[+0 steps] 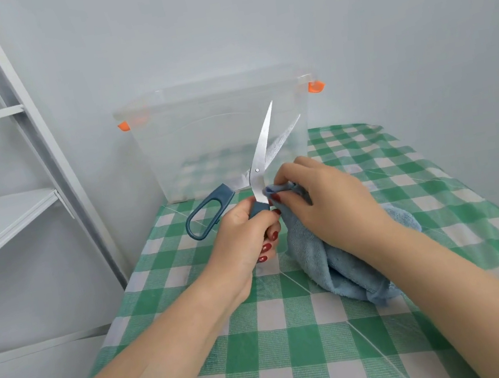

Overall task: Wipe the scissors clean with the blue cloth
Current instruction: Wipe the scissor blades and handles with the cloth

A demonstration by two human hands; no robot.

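Observation:
The scissors have steel blades and dark blue handles, and they are spread open with both blades pointing up and away. My left hand grips one handle, while the other handle loop sticks out to the left. My right hand holds the blue cloth and presses a bunched corner of it against the blade just below the pivot. The rest of the cloth trails down onto the table under my right wrist.
A clear plastic storage box with orange clips stands at the far end of the table, right behind the blades. The table carries a green and white checked cover. A white shelf frame stands at the left.

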